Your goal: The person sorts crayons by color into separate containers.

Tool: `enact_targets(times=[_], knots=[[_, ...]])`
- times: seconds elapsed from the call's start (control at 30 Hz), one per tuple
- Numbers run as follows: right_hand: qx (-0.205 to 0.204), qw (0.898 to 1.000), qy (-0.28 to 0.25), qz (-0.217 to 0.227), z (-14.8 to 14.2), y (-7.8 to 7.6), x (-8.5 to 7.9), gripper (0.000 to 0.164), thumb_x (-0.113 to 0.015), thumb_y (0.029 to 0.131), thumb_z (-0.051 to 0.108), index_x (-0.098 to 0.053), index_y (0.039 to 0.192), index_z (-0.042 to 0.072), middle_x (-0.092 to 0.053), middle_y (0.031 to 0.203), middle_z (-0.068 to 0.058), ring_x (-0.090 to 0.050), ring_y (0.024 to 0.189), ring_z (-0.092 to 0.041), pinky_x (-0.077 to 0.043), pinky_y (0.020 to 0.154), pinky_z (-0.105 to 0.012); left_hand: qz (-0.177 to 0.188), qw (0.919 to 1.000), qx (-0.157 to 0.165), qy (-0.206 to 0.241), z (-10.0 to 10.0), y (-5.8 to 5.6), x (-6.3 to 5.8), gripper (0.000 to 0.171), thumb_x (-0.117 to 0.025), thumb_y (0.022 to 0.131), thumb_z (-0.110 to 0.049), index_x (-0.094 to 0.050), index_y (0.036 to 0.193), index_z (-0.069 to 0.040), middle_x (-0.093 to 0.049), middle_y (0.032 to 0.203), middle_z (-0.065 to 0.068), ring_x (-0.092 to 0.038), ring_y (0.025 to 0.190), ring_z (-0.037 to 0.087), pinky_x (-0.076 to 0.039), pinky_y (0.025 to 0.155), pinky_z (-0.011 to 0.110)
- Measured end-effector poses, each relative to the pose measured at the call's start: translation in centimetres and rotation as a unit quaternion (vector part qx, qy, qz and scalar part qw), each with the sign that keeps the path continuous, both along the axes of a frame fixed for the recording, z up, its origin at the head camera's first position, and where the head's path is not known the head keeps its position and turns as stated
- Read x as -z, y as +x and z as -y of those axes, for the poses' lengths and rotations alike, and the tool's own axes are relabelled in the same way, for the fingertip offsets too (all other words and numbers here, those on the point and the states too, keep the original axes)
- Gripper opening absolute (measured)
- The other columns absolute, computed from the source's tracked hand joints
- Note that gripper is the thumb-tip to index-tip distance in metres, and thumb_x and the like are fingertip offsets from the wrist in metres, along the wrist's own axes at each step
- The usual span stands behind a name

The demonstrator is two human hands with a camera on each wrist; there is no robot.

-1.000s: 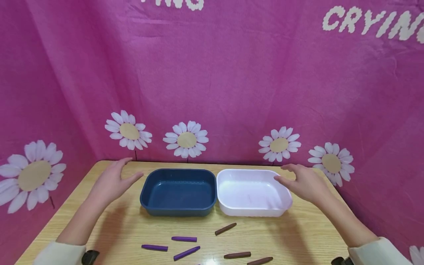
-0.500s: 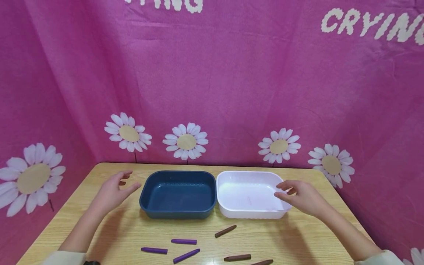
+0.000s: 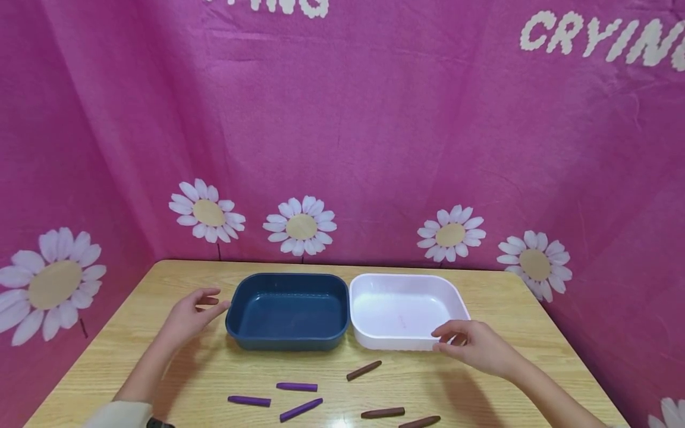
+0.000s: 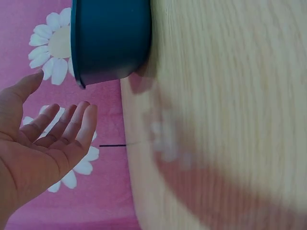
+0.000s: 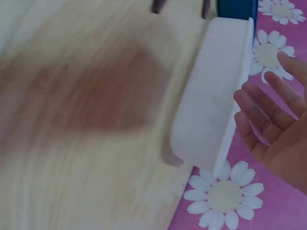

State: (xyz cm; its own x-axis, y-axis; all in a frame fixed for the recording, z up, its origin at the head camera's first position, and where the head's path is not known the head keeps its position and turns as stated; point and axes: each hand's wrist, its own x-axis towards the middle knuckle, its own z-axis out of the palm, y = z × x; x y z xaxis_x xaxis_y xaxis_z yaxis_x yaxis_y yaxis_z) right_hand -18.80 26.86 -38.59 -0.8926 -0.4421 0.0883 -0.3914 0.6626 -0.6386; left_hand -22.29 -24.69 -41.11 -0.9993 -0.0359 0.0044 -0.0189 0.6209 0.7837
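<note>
My left hand (image 3: 189, 314) hovers at the left end of a dark blue tray (image 3: 289, 344), thumb tip right by its rim. Its fingers are loosely bent with nothing between them, as the left wrist view of the hand (image 4: 50, 143) shows. At the front right corner of a white tray (image 3: 393, 343), my right hand (image 3: 478, 346) is held with relaxed fingers and holds nothing. The right wrist view has that hand (image 5: 280, 127) beside the white tray's wall (image 5: 211, 96). Both trays stand side by side, with nothing inside.
In front of the trays lie purple crayons (image 3: 297, 387), mostly under the blue one, and brown crayons (image 3: 382, 412) further right. The wooden table (image 3: 160, 285) backs onto a pink curtain (image 3: 374, 148) printed with daisies, which also hangs along both sides.
My right hand has come down and toward me, from the white tray's right side to its front corner. The left hand has dropped lower and closer to the blue tray. Crayons and trays stay put.
</note>
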Motion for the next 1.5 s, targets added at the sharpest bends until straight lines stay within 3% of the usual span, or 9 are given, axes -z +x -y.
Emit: enact_targets(times=[0.2,0.33,0.53,0.63,0.9,1.1,1.33,1.43,1.5], knots=[[-0.071,0.996,-0.026,0.037,0.3,0.8,2.4,0.02,-0.068,0.085,0.02,-0.068,0.096,0.003,-0.067,0.083,0.002,-0.055,0.071,0.004,-0.049,0.059,-0.02,0.024,0.9969,-0.01,0.074,-0.5,-0.6,1.2,0.064,-0.063,0.088,-0.04,-0.045,0.133,0.001,-0.055,0.119,0.025,-0.062,0.096,0.023,-0.057,0.077,0.039],[-0.099,0.993,-0.03,0.054,0.7,1.7,4.0,0.019,-0.067,0.085,0.018,-0.068,0.095,0.001,-0.068,0.083,-0.001,-0.055,0.072,0.004,-0.049,0.059,-0.019,0.031,0.9948,-0.019,0.095,-1.0,-0.7,1.7,0.063,-0.063,0.088,-0.038,-0.046,0.132,0.003,-0.057,0.116,0.024,-0.062,0.088,0.017,-0.057,0.076,0.037],[-0.09,0.98,-0.025,0.175,1.1,3.1,5.7,0.021,-0.069,0.085,0.023,-0.069,0.1,0.009,-0.066,0.09,0.001,-0.053,0.074,0.002,-0.047,0.063,-0.018,0.026,0.9937,-0.032,0.104,-1.4,-0.8,2.2,0.053,-0.063,0.089,-0.027,-0.048,0.129,0.005,-0.058,0.11,0.023,-0.062,0.082,0.015,-0.057,0.074,0.037],[-0.085,0.975,-0.012,0.204,1.5,3.5,6.1,0.02,-0.069,0.084,0.025,-0.069,0.1,0.014,-0.064,0.09,0.005,-0.052,0.075,-0.001,-0.046,0.065,-0.018,0.024,0.9931,-0.033,0.11,-1.4,-0.9,2.4,0.048,-0.062,0.09,-0.019,-0.049,0.127,0.008,-0.058,0.107,0.024,-0.062,0.077,0.013,-0.058,0.072,0.036],[-0.132,0.978,0.039,0.156,1.7,3.8,7.0,0.02,-0.071,0.081,0.031,-0.072,0.093,0.015,-0.057,0.085,0.016,-0.046,0.074,0.006,-0.044,0.064,-0.018,0.019,0.9929,-0.034,0.112,-1.4,-0.9,2.8,0.045,-0.061,0.09,-0.013,-0.05,0.127,0.01,-0.058,0.107,0.026,-0.061,0.072,0.009,-0.058,0.068,0.033],[-0.142,0.98,0.015,0.136,1.6,3.9,8.0,0.017,-0.07,0.082,0.03,-0.071,0.09,0.015,-0.051,0.084,0.016,-0.046,0.073,0.007,-0.043,0.062,-0.017,0.021,0.9923,-0.039,0.115,-1.4,-0.8,3.0,0.044,-0.06,0.091,-0.013,-0.05,0.127,0.009,-0.058,0.107,0.025,-0.061,0.074,0.01,-0.058,0.069,0.034],[-0.203,0.979,0.019,-0.019,1.3,4.2,9.1,0.013,-0.068,0.084,0.023,-0.071,0.087,0.011,-0.05,0.078,0.013,-0.041,0.071,0.013,-0.04,0.057,-0.01,0.031,0.9931,-0.035,0.108,-1.3,-0.9,2.9,0.047,-0.06,0.091,-0.017,-0.048,0.13,0.008,-0.055,0.112,0.028,-0.063,0.077,0.012,-0.058,0.07,0.034],[-0.197,0.98,0.013,-0.008,1.4,4.2,8.9,0.013,-0.068,0.084,0.024,-0.071,0.088,0.012,-0.05,0.079,0.014,-0.042,0.071,0.012,-0.04,0.057,-0.01,0.03,0.9929,-0.034,0.11,-1.2,-0.9,2.9,0.048,-0.06,0.091,-0.017,-0.048,0.13,0.009,-0.055,0.111,0.028,-0.063,0.076,0.012,-0.058,0.069,0.033],[-0.179,0.983,0.004,0.037,1.5,4.1,8.3,0.015,-0.068,0.084,0.026,-0.071,0.089,0.013,-0.05,0.081,0.016,-0.043,0.072,0.011,-0.041,0.057,-0.012,0.03,0.9925,-0.035,0.113,-1.2,-0.9,2.9,0.048,-0.061,0.091,-0.016,-0.048,0.13,0.009,-0.056,0.11,0.028,-0.063,0.075,0.012,-0.058,0.069,0.033]])
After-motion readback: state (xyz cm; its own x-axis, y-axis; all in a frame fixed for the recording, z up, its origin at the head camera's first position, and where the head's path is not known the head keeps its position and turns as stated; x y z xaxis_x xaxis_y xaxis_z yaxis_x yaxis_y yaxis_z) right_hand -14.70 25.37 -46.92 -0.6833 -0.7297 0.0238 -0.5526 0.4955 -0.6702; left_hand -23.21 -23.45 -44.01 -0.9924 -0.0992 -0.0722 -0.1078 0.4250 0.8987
